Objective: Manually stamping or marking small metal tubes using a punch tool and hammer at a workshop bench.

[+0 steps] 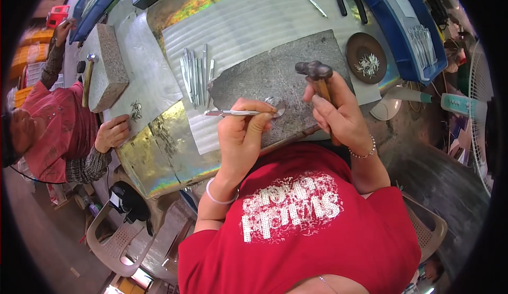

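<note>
My left hand (238,138) pinches a slim silver metal piece (225,112), shaped like a pair of tweezers, holding it level over the near edge of a dark grey stone slab (254,79). Its right end, partly covered by my fingers, lies by a small shiny round metal piece (277,103) on the slab. My right hand (341,115) is wrapped around the wooden handle of a hammer (315,70), whose dark head is raised above the slab's right part. Left of the slab, several similar slim silver pieces (194,77) lie in a loose bunch on white foam sheeting (233,29).
A brown round dish (353,48) of small silver bits stands right of the slab, beside a blue bin (423,76). Black-handled pliers (350,0) lie at the back. On the left, a co-worker (58,130) sits by a stone block (108,69) and another hammer (88,79).
</note>
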{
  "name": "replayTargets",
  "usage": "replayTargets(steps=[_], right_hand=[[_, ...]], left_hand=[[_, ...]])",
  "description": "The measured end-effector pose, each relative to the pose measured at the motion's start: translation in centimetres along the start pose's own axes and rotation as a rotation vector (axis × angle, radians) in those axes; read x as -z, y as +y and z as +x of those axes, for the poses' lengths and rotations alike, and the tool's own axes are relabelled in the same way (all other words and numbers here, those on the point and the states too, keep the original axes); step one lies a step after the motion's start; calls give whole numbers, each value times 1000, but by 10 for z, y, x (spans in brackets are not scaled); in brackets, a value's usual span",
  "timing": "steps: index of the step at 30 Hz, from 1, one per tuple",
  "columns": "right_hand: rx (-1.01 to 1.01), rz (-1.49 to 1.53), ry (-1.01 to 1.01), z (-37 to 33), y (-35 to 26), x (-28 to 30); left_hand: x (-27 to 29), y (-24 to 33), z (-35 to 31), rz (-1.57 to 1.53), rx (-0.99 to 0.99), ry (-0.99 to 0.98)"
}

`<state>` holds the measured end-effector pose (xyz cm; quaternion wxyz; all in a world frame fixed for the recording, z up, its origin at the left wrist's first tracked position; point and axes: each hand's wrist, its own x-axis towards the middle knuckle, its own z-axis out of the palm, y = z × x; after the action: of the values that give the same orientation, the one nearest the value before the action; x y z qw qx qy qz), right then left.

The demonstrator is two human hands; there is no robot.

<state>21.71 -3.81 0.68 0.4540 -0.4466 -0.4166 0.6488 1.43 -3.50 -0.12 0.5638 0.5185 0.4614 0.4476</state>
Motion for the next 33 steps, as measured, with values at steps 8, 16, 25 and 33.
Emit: replayTargets(steps=[8, 16, 25, 33], right_hand=[[91, -56, -19, -6, 9, 7], [86, -155, 28, -6, 13, 8], [19, -233, -18, -6, 14, 12], [2, 157, -127, -14, -14, -6]], left_hand=[[-4, -2, 1, 118, -60, 14], [-4, -1, 3, 167, -94, 1], [-5, 0, 6, 300, -144, -29], [-12, 20, 2, 805, -377, -124]])
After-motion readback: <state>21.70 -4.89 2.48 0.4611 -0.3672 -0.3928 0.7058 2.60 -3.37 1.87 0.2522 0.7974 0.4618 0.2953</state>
